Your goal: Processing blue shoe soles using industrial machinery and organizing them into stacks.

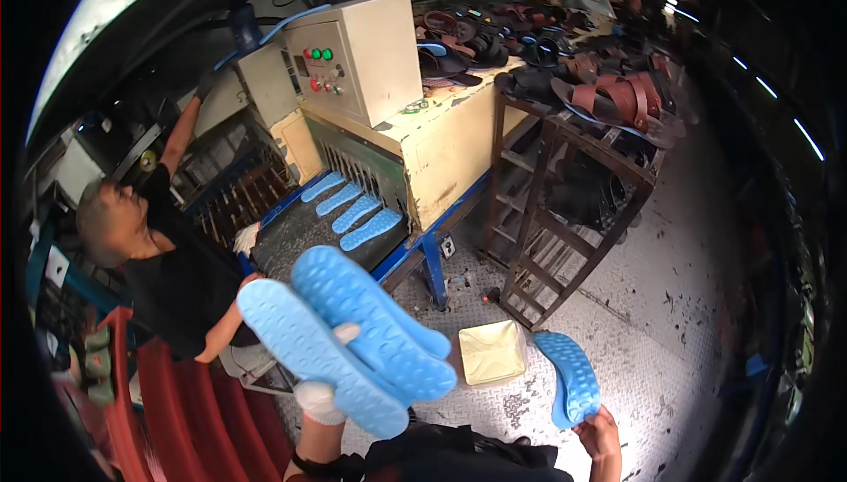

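My left hand (321, 399), in a white glove, grips a few light-blue insoles (357, 323) with dimpled surfaces. They fan out in front of me, and one white-covered finger shows between them. Lower right, my bare right hand (599, 434) pinches the end of a smaller stack of blue insoles (577, 378), at least two, which curves upward. Beyond my left hand, several blue insoles (357, 214) lie in a row on a dark conveyor belt (296, 239) at a machine opening.
A co-worker (163, 261) in black stands at left, one arm raised. A control box (371, 63) tops the cream machine (450, 155). Sandals (618, 98) crowd the machine and a metal rack (565, 248). A pale yellow square container (491, 351) sits on the floor; red curved pieces (203, 411) stand lower left.
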The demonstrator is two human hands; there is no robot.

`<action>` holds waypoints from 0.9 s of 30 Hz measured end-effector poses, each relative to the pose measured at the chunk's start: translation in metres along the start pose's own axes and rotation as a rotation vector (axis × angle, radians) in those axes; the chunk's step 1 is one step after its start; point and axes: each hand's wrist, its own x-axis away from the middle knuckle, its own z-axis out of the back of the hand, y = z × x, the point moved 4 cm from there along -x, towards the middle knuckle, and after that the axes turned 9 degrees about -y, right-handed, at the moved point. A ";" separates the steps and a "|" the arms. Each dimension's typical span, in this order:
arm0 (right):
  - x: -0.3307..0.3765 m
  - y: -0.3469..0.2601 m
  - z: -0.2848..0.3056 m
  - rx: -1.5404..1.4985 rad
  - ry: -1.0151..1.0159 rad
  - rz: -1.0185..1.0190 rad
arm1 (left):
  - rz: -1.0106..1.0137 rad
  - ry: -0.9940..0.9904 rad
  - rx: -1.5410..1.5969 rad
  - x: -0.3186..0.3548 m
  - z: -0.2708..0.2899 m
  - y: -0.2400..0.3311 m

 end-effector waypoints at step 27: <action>-0.024 0.022 -0.206 0.793 -1.372 -0.416 | -0.274 0.081 -0.396 0.169 -0.070 -0.045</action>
